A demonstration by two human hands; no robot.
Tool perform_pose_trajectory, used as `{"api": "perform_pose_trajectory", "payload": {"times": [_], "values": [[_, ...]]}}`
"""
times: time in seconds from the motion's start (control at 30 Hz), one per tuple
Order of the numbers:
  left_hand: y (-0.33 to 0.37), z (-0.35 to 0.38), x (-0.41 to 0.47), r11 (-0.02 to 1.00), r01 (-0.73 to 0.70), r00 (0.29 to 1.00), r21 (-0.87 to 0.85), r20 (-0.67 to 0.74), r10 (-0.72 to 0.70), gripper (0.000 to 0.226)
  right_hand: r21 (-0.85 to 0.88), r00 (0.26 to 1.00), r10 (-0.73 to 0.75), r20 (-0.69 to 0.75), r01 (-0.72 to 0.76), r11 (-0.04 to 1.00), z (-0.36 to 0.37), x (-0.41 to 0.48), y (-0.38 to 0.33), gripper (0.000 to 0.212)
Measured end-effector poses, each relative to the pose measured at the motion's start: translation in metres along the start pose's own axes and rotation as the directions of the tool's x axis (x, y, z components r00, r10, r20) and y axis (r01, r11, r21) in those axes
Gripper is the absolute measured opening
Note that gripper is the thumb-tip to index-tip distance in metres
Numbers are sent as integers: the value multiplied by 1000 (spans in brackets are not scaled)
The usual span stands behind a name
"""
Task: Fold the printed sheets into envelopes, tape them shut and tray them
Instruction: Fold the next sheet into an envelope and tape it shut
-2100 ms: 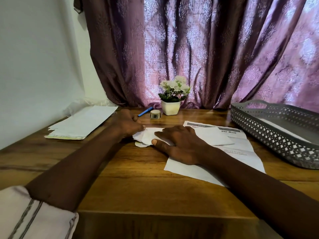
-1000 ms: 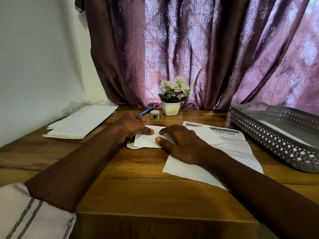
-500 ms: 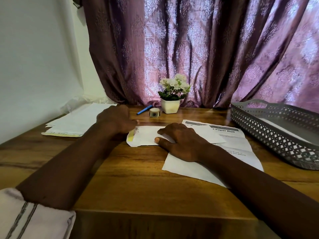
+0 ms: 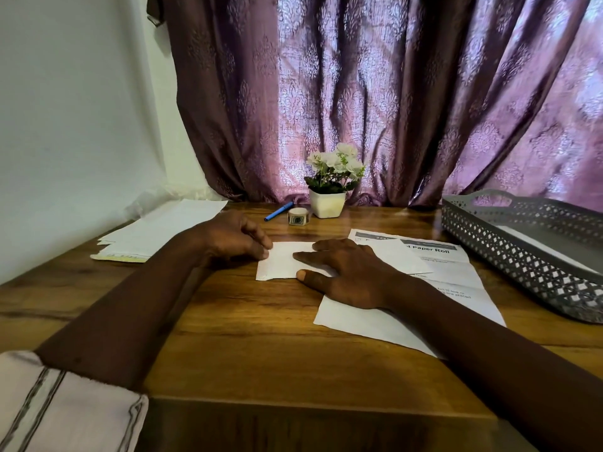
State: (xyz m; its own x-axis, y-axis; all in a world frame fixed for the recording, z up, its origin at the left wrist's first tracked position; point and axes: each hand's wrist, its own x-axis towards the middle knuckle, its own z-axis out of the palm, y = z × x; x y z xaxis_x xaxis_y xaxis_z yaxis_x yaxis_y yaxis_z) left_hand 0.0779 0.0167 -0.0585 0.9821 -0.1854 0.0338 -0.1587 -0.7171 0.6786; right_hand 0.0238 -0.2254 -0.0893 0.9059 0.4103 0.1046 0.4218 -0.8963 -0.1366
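A small folded white sheet [image 4: 281,263] lies flat on the wooden table [image 4: 261,337], in the middle. My left hand [image 4: 233,238] has curled fingers, and its fingertips pinch the folded sheet's left edge. My right hand [image 4: 347,274] lies flat with fingers spread and presses on the folded sheet's right part. Under it and to the right lies an unfolded printed sheet [image 4: 453,275] reading "Paper Roll". A grey perforated tray [image 4: 522,252] stands at the right with a white envelope [image 4: 541,246] inside. A small tape roll [image 4: 298,217] sits at the back.
A stack of white papers [image 4: 163,230] lies at the back left by the wall. A blue pen [image 4: 278,211] and a white flower pot [image 4: 327,203] stand near the purple curtain [image 4: 359,93]. The table's front edge runs just below my forearms.
My left hand drew back to the left, then returned to the folded sheet's left edge. The loose left flap now lies flat and the yellowish patch no longer shows. My right hand stayed pressing.
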Motion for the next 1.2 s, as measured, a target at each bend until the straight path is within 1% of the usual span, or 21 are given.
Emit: {"api": "perform_pose_trajectory", "payload": {"times": [0.07,0.2,0.27,0.37,0.43,0.5,0.53,0.6,0.67,0.73,0.8,0.83,0.87,0.9,0.93,1.0,1.03,1.07,1.1,1.13,1.2], "values": [[-2,1,5,995,-56,998,85,7,56,32,2,1000,-2,1,2,1000,0,1,0,61],[-2,0,8,989,-101,994,108,55,95,59,15,1000,-10,4,10,1000,1,0,-1,61],[0,-2,13,989,-95,994,111,71,87,64,19,1000,-13,3,13,1000,0,-1,0,62],[4,-7,17,985,-51,987,164,158,25,67,50,999,-29,-17,30,998,0,-1,2,64],[3,-8,21,986,-43,980,162,198,10,58,75,999,-40,-35,43,996,1,-2,2,64],[2,-6,19,993,-78,974,87,217,58,34,94,997,-39,-70,46,994,2,-2,2,65],[-1,-6,19,993,-116,976,35,190,107,29,87,993,-37,-111,47,995,2,-2,3,66],[-4,-8,18,968,-229,972,-103,29,233,31,39,965,-49,-259,61,997,1,0,5,65],[-3,-15,13,900,-335,940,-278,-163,300,25,-9,885,-77,-459,82,997,-1,-1,5,67],[-4,-23,11,855,-385,911,-348,-292,291,16,-108,734,-150,-663,105,989,-8,-2,5,68],[-9,-28,14,864,-424,880,-271,-347,323,15,-234,572,-233,-786,73,969,-16,-5,5,66],[-14,-30,14,874,-435,872,-217,-344,348,16,-284,513,-273,-813,59,957,-19,-6,3,64],[-20,-30,15,890,-433,875,-144,-305,376,17,-323,482,-308,-820,53,945,-19,-7,2,62],[-25,-29,13,905,-421,887,-66,-240,395,16,-346,493,-330,-805,61,936,-19,-7,0,61],[-28,-26,12,922,-388,909,13,-164,384,14,-342,554,-327,-766,80,936,-16,-6,0,61],[-30,-19,7,951,-297,951,92,-66,303,16,-227,759,-236,-606,119,967,-9,-2,-2,63],[-28,-17,4,963,-260,964,74,-32,263,18,-142,857,-175,-485,120,983,-6,1,0,65],[-25,-17,0,973,-227,974,43,5,227,18,-62,927,-124,-355,109,992,-4,4,2,65],[-22,-19,-6,982,-188,981,0,46,188,20,-1,968,-84,-236,86,996,-2,6,5,65],[-19,-20,-9,988,-152,985,-37,81,154,28,46,989,-55,-140,62,997,0,8,7,63],[-16,-23,-12,994,-96,993,-46,61,99,52,89,996,-54,-73,61,994,3,11,11,61]]}}
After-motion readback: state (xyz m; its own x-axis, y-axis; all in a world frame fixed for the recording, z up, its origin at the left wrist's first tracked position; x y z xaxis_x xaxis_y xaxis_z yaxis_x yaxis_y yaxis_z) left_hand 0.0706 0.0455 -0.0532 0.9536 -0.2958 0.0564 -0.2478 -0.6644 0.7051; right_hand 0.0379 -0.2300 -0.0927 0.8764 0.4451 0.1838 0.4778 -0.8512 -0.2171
